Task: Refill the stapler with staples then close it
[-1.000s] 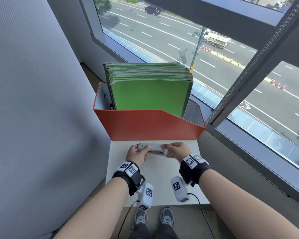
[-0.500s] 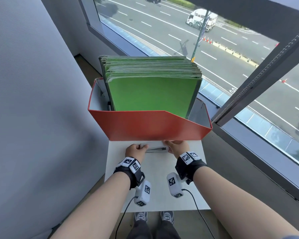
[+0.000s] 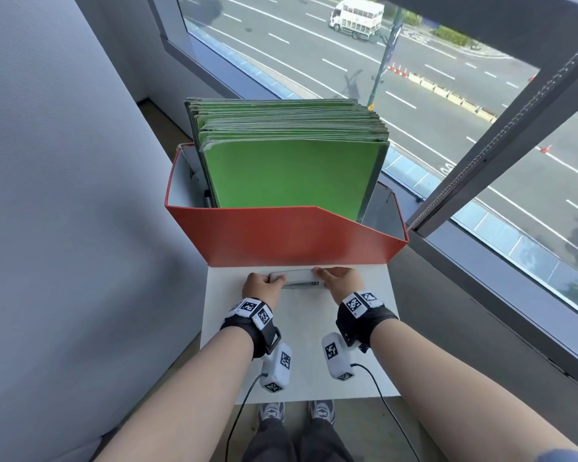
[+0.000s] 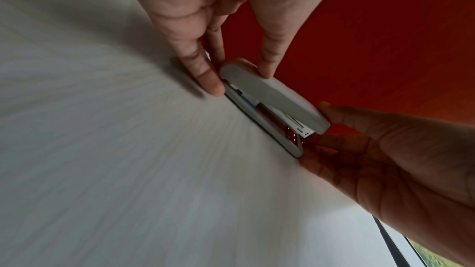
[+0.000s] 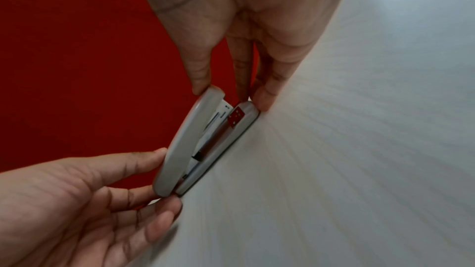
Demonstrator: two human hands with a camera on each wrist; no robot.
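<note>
1. Grey plastic stapler (image 3: 296, 277) is set flat on the white table (image 3: 301, 345), just in front of the orange file box (image 3: 281, 238) with its green folders (image 3: 291, 171).
2. Lid is seen lowered over the magazine, front gap narrow – judged closed or nearly so. Whether staples were loaded cannot be told; the magazine interior is hidden.
3. Left hand (image 4: 205, 27): hinge end is pinched – thumb at the base edge, a finger on the lid top.
4. Right hand (image 5: 244, 27): nose end is pinched between a finger on the lid tip and the thumb at the base.
5. Left to do, by judgement: a final press if no click was had, then release.
6. Versus 1.0 s ago: the stapler was held slightly nearer the body; now it is pushed closer to the box and laid down. At 0.5 s ago a dark metal strip was visible between the hands – now covered by the lid.
</note>
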